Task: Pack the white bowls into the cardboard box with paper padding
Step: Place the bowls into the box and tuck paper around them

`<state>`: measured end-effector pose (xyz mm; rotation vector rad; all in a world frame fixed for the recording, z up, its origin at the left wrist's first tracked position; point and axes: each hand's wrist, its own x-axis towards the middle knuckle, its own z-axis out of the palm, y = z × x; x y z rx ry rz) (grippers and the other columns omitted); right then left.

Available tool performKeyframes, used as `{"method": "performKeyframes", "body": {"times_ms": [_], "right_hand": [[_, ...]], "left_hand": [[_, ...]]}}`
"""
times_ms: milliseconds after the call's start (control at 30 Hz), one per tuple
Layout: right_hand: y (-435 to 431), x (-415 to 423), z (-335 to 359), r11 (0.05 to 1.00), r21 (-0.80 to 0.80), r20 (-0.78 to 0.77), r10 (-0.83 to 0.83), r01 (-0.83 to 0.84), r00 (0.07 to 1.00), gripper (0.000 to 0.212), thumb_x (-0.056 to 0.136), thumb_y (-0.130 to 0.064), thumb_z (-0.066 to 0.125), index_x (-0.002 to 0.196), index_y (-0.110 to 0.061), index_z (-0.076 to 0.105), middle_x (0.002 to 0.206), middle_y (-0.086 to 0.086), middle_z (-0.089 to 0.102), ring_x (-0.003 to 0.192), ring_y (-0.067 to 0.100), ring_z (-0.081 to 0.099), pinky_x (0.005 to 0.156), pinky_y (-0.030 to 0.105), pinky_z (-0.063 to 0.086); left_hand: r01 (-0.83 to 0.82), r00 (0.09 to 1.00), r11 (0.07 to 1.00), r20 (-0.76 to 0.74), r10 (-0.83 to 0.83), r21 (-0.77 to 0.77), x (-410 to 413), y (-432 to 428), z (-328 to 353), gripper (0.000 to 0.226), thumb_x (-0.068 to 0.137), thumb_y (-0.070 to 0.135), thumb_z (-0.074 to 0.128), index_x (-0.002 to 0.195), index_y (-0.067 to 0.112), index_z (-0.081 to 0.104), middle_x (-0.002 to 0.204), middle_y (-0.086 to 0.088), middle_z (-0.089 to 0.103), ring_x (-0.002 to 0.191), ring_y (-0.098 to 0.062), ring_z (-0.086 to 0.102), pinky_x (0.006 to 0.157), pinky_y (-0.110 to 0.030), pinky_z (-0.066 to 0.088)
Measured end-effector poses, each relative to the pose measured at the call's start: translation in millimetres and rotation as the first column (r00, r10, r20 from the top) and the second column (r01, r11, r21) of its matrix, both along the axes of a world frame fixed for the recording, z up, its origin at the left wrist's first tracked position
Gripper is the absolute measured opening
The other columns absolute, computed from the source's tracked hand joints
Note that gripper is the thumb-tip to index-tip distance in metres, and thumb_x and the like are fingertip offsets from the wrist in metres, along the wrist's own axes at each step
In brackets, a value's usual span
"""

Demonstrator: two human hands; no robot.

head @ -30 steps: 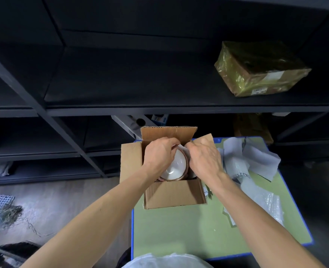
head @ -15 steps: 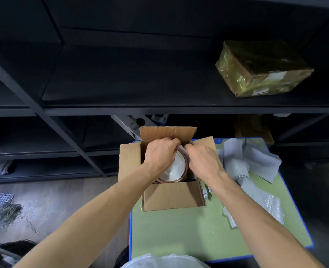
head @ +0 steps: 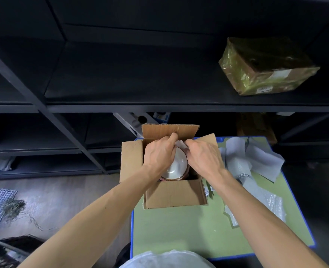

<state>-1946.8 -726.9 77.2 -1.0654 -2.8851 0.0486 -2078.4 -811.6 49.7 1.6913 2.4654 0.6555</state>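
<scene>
White bowl [head: 176,167] tilted inside cardboard box [head: 174,194] on bench [head: 179,229]. Paper padding [head: 181,145] at bowl's far rim; left hand [head: 159,153] and right hand [head: 204,155] each pinch it, equally near. Likely tuck behind bowl.

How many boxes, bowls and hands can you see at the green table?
Open brown cardboard box: 1
Round white bowl showing inside it: 1
Bare hands, left hand and right hand: 2
Total: 4
</scene>
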Motion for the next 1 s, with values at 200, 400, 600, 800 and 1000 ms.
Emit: {"method": "performKeyframes", "body": {"times_ms": [200,400,600,800,1000], "right_hand": [[0,19,12,0.995,-0.078,-0.126,-0.072,0.062,0.989,0.023,0.098,-0.025,0.054,0.112,-0.018,0.070,0.107,-0.001,0.072,0.095,0.027,0.066,0.070,0.034,0.048],[-5,18,8,0.996,-0.080,-0.039,-0.040,0.036,0.998,0.018,0.099,-0.019,0.049,0.102,-0.014,0.066,0.099,0.002,0.065,0.089,0.029,0.064,0.062,0.034,0.040],[-10,20,11,0.992,-0.112,-0.083,-0.064,0.054,0.994,0.025,0.100,-0.028,0.045,0.102,-0.013,0.066,0.102,0.003,0.065,0.089,0.031,0.063,0.064,0.038,0.045],[-14,57,24,0.992,-0.101,-0.174,-0.099,0.082,0.980,0.019,0.100,-0.020,0.050,0.101,-0.015,0.068,0.099,0.001,0.067,0.081,0.029,0.064,0.063,0.036,0.048],[-18,102,31,0.983,-0.151,-0.216,-0.140,0.108,0.966,0.019,0.101,-0.028,0.050,0.102,-0.020,0.067,0.093,-0.003,0.065,0.080,0.027,0.063,0.063,0.041,0.052]], "left_hand": [[-0.067,0.997,0.998,0.048,0.066,0.010,2,-9,-1,0.017,0.100,0.035,0.048,0.096,0.019,0.053,0.083,0.006,0.066,0.069,-0.022,0.061,0.056,-0.038,0.048],[-0.078,0.996,0.996,0.049,0.079,-0.041,10,-20,-5,0.023,0.100,0.034,0.046,0.091,0.020,0.062,0.083,0.005,0.068,0.072,-0.017,0.062,0.062,-0.032,0.049],[-0.073,0.995,0.997,0.073,0.074,-0.016,27,-28,5,0.019,0.095,0.029,0.051,0.089,0.022,0.068,0.083,0.005,0.069,0.078,-0.019,0.063,0.061,-0.026,0.038],[-0.074,0.991,0.994,0.116,0.065,0.075,46,-33,14,0.021,0.090,0.023,0.057,0.070,0.020,0.061,0.060,0.008,0.059,0.060,-0.016,0.049,0.078,-0.032,0.047],[0.019,0.988,0.998,0.154,-0.027,0.051,83,-27,22,0.029,0.095,0.032,0.050,0.069,0.018,0.053,0.059,0.003,0.053,0.060,-0.024,0.051,0.057,-0.042,0.044]]}}
